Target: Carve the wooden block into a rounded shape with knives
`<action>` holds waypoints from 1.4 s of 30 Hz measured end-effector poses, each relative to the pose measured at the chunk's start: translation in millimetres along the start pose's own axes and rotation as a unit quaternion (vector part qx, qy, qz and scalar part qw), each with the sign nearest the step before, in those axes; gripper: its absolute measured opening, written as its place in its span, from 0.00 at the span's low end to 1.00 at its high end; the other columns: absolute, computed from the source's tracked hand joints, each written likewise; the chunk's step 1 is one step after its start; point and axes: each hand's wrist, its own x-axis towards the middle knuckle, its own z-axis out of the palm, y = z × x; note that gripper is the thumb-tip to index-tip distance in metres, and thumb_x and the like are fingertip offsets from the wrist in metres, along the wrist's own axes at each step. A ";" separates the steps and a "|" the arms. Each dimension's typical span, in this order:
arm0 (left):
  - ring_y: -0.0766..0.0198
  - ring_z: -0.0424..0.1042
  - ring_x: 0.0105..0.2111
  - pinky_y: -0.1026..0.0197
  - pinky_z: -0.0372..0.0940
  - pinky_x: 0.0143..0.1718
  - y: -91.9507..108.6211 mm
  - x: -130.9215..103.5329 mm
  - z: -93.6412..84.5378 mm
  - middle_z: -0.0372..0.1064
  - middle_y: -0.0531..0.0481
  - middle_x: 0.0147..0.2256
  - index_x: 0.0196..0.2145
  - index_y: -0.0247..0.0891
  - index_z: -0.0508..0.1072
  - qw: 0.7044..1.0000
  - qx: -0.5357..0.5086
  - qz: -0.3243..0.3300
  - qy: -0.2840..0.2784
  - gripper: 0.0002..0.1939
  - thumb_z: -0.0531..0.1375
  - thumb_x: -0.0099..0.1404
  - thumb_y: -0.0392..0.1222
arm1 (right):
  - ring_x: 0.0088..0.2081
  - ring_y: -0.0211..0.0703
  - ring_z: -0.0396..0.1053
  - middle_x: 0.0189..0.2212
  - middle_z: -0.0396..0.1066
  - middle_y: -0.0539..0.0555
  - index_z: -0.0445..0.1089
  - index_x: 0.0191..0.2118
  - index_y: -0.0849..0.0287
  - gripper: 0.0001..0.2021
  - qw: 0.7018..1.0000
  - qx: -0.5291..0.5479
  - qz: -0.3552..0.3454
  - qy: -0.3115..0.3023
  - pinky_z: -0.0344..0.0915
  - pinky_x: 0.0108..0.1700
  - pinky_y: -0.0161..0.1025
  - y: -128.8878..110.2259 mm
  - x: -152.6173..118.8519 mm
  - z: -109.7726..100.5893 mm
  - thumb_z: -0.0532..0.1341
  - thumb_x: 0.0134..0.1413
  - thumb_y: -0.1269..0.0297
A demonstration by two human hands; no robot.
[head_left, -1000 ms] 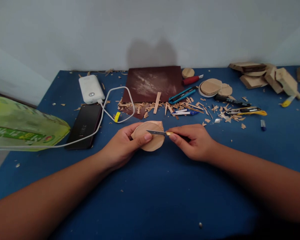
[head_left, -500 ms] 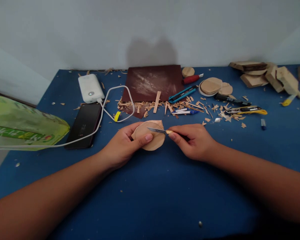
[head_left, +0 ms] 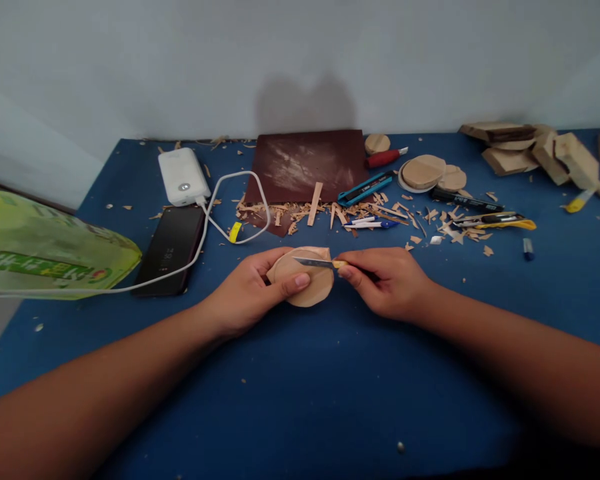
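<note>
Hand-held wooden disc (head_left: 307, 290) and small knife (head_left: 314, 263) at a blue table (head_left: 300, 400).
The left hand (head_left: 253, 290) is closed on the disc, its thumb pressed flat on the upper face and its fingers mostly hidden beneath; the right hand (head_left: 393, 283) pinches the knife by its yellow handle, the blade pointing toward the left hand across the far part of the disc. Whether the blade touches the wood cannot be told. The disc lies between the two hands, nearer the person than the wood shavings (head_left: 285, 215) and the dark red sheet (head_left: 307, 167). To the left, a white power bank (head_left: 184, 179) lies near a dark phone (head_left: 171, 250); to the right, a yellow cutter (head_left: 495, 221) lies among wood chips, and wooden blocks (head_left: 575, 157) are heaped by the wall.
</note>
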 end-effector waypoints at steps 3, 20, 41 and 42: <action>0.50 0.80 0.51 0.57 0.73 0.52 1.4 0.4 2.5 0.81 0.41 0.55 0.61 0.41 0.78 1.000 -0.025 0.009 -0.006 0.30 0.74 0.63 0.50 | 0.31 0.38 0.72 0.31 0.78 0.51 0.81 0.45 0.56 0.14 1.000 -0.005 -0.008 0.006 0.62 0.35 0.36 -0.6 1.8 -0.7 0.58 0.74 0.58; 0.54 0.82 0.47 0.60 0.74 0.49 -0.7 2.3 2.6 0.82 0.40 0.52 0.57 0.39 0.79 0.989 -0.145 -0.003 0.003 0.27 0.76 0.62 0.45 | 0.34 0.39 0.77 0.36 0.83 0.51 0.81 0.51 0.54 0.13 0.999 0.023 -0.032 0.020 0.67 0.38 0.36 5.3 0.3 1.2 0.59 0.74 0.58; 0.51 0.80 0.50 0.58 0.72 0.51 -2.3 1.2 -0.8 0.81 0.42 0.54 0.61 0.41 0.78 1.000 -0.008 0.014 -0.002 0.30 0.74 0.64 0.50 | 0.33 0.39 0.74 0.33 0.80 0.51 0.80 0.50 0.55 0.14 1.000 -0.003 -0.013 -0.004 0.64 0.37 0.36 2.4 0.6 0.2 0.58 0.75 0.57; 0.51 0.80 0.51 0.58 0.72 0.51 -2.7 1.7 -0.3 0.81 0.42 0.54 0.61 0.40 0.78 1.000 -0.018 0.012 -0.001 0.30 0.74 0.64 0.50 | 0.33 0.39 0.74 0.33 0.80 0.51 0.80 0.50 0.55 0.14 1.000 -0.006 -0.013 0.000 0.64 0.37 0.36 1.9 0.9 0.4 0.58 0.75 0.57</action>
